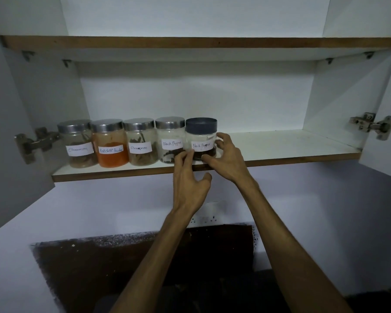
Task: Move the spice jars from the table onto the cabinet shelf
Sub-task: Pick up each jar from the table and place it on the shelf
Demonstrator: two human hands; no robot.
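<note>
I see clear, glossy jars point(140, 143) with brushed metal lids point(138, 124); one lid point(201, 124) is matt dark plastic. White paper labels point(140, 148) are stuck on. The shelf point(280, 143) is smooth white laminate with a raw wood edge point(122, 172); the hinges point(370, 125) are metal.

Five jars crowd the left half of the cabinet shelf point(280, 143), packed lid to lid from the left hinge point(35, 142) across to the dark-lidded jar point(201, 137). Right of it, bare board runs open to the right hinge point(373, 125). Upper shelf point(201, 42) caps headroom, well above the lids.
</note>
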